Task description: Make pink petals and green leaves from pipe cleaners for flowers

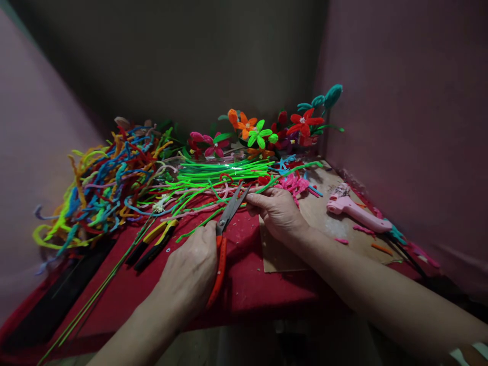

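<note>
Your work looks partway along, judging by what lies about. At the back of the red-covered counter [247, 290], an orange fuzzy flower [247, 125], a lime-green fuzzy flower [258, 135] and a red fuzzy flower [306, 122] already have their petals shaped. Plenty of material remains unworked: a bundle of straight bright-green fuzzy stems [229, 171] and, at the left, a tangled heap of multicoloured fuzzy stems [110, 178].

Your left hand [192, 264] is wrapped around the orange-handled metal scissors [227, 216], blades parted and tips just beside your right fingertips. Your right hand [280, 213] pinches a long green fuzzy stem [280, 178] between thumb and finger, above the counter's middle, in front of the bundle. Whether the blades touch it is unclear, and no cut shows.

That stem looks thin, soft-piled and gently bent, sloping up to the right past some crumpled pink fuzzy pieces [293, 185]. Its near end is lost among your fingers.
</note>
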Tool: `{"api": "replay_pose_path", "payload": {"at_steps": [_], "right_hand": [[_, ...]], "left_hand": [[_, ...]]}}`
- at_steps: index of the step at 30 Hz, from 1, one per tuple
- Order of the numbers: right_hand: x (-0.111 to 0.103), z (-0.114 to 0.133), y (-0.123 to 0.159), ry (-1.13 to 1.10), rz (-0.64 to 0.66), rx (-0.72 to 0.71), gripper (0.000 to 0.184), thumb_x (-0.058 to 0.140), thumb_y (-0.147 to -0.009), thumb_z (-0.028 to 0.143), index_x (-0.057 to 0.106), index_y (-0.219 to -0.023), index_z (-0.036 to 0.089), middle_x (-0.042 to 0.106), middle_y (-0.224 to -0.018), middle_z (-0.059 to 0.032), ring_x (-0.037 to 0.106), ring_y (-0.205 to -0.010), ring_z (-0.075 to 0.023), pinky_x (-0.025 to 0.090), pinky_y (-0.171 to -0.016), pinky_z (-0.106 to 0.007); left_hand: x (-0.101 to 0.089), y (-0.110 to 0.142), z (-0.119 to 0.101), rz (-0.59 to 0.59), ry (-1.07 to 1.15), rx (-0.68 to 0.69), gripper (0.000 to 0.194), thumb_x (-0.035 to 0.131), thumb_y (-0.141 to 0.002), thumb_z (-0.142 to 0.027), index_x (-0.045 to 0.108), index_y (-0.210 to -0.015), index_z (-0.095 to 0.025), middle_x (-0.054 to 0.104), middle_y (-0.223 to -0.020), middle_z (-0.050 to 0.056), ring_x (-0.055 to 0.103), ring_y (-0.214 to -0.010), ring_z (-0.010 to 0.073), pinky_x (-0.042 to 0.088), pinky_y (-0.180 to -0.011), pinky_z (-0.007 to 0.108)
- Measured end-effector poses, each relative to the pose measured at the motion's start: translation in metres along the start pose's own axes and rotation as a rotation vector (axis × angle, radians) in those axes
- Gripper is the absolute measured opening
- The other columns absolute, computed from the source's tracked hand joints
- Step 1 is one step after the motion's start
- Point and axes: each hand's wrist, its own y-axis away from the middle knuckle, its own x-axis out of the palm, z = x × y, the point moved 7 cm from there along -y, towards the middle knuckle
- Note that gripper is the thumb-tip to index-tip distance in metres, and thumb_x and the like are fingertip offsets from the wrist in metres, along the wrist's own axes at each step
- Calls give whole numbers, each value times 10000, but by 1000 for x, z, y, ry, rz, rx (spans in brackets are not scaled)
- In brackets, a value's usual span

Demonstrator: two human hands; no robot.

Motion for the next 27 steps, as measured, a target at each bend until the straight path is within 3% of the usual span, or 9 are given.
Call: {"api": "replay_pose_path", "payload": {"at_steps": [11, 23, 27], "right_hand": [[0, 0, 0, 36, 15, -24, 87, 681, -593, 193, 628, -569, 129, 539, -512, 15, 436, -481, -77, 314, -502, -247], [-2, 0, 0, 28, 15, -19, 66, 671, -600, 186, 640, -584, 131, 534, -505, 20, 431, -475, -75, 325, -498, -244], [-3, 1, 0, 64, -10, -10, 71, 673, -613, 197, 651, -593, 133, 533, -490, 16, 430, -468, -78, 327, -498, -251]], "left_hand": [[0, 1, 0, 37, -129, -26, 336, 264, -842, -111, 404, -1146, -85, 552, -977, 150, 593, -876, 278, 490, -644, 367], [0, 1, -4, 25, -189, 13, 361, 267, -819, -84, 416, -1148, -82, 590, -922, 141, 623, -797, 234, 493, -598, 306], [5, 2, -1, -2, -66, 28, 414, 288, -794, -97, 391, -1194, -70, 593, -983, 166, 634, -802, 245, 506, -604, 328]]}}
